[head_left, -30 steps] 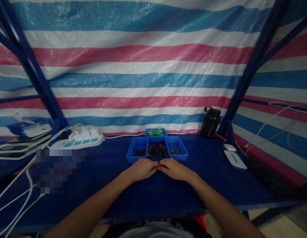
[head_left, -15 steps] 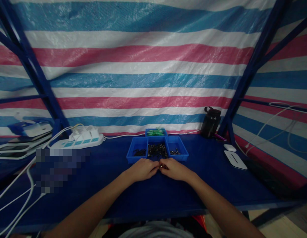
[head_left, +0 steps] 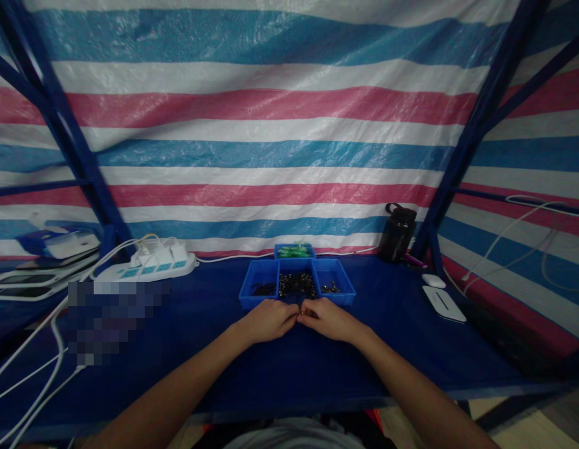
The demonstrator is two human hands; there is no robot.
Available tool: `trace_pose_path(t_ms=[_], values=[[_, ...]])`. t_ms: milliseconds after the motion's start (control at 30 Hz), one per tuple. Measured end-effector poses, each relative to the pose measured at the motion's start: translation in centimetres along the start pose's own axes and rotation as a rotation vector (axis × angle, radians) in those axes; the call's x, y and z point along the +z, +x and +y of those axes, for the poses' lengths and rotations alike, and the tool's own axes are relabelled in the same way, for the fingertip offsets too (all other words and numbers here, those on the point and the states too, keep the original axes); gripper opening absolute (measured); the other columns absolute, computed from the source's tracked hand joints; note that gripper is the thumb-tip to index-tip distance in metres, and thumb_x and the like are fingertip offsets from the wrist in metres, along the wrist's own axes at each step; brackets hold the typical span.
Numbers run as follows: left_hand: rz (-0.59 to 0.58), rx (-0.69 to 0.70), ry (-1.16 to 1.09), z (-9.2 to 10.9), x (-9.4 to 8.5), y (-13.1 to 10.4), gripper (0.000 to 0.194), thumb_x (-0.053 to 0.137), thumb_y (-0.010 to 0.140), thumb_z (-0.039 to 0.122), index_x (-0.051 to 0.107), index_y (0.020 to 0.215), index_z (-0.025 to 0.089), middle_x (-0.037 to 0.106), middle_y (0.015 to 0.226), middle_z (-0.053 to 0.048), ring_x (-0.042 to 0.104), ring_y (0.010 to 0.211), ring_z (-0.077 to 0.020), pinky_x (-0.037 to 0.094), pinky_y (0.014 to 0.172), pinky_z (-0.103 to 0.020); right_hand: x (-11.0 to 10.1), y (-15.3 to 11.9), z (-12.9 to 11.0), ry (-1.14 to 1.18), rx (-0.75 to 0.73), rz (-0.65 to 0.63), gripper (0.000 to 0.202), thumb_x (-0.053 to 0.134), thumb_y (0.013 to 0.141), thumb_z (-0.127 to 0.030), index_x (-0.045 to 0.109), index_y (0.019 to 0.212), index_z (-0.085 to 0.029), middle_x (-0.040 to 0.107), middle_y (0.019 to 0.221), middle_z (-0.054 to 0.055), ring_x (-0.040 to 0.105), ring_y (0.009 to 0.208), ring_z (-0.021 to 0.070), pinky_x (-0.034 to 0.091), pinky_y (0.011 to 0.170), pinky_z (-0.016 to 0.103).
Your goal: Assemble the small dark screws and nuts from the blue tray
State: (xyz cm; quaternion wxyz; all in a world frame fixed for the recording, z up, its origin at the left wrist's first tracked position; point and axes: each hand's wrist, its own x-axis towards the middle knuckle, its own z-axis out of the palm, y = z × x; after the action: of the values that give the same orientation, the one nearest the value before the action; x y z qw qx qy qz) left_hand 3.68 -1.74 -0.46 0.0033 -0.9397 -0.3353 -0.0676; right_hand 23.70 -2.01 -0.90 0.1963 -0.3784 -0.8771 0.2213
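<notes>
My left hand [head_left: 272,320] and my right hand [head_left: 328,319] meet fingertip to fingertip just in front of the blue trays. Both are closed in a pinch, and whatever lies between the fingers is too small to name. Right behind them, the middle blue tray [head_left: 296,264] holds a heap of small dark and shiny parts [head_left: 297,285]. Thin black pieces [head_left: 263,289] lie in the left blue tray [head_left: 260,270]. A few small metallic parts [head_left: 330,287] sit in the right blue tray [head_left: 328,270].
Green items fill a small blue tray [head_left: 295,251] at the back. A white power strip [head_left: 151,269] with plugs and cables stands left. To the right are a black bottle [head_left: 397,233], a white case [head_left: 434,281] and a flat white device [head_left: 444,304]. Striped sheeting hangs behind.
The right-hand fingers have shifted slightly and closed nearer to the left fingertips. Both hands stay in the same place, and the trays have not moved.
</notes>
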Motion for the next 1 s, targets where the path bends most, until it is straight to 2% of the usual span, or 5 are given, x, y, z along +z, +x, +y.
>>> trace_pose_path(t_ms=[233,533,1000], values=[[0.005,-0.012,-0.047,0.08,-0.23,0.01,0.017,0.041,0.092,0.024,0.056,0.091,0.019,0.065,0.079,-0.003,0.064,0.074,-0.0169,0.042,0.063,-0.022,-0.01,0.13,0.03,0.034,-0.005,0.019,0.020,0.051,0.089,-0.033,0.057,0.079,-0.016,0.060,0.069,-0.001,0.055,0.062,0.0112,0.036,0.055,0.020],[0.021,-0.012,-0.058,0.26,-0.57,-0.02,0.012,0.047,0.088,0.027,0.056,0.088,0.019,0.065,0.075,-0.001,0.063,0.070,-0.0166,0.039,0.058,-0.021,0.11,0.21,0.00,0.029,-0.007,0.053,0.024,0.051,0.089,-0.035,0.057,0.075,-0.016,0.059,0.066,-0.002,0.054,0.060,0.0106,0.034,0.054,0.020],[0.016,-0.018,-0.062,0.14,-0.41,0.05,0.010,0.047,0.088,0.023,0.056,0.088,0.019,0.066,0.077,-0.001,0.063,0.072,-0.0169,0.039,0.060,-0.022,0.07,0.20,-0.12,-0.002,-0.008,0.033,0.026,0.049,0.090,-0.036,0.056,0.075,-0.016,0.058,0.066,-0.002,0.052,0.059,0.0101,0.033,0.054,0.020]])
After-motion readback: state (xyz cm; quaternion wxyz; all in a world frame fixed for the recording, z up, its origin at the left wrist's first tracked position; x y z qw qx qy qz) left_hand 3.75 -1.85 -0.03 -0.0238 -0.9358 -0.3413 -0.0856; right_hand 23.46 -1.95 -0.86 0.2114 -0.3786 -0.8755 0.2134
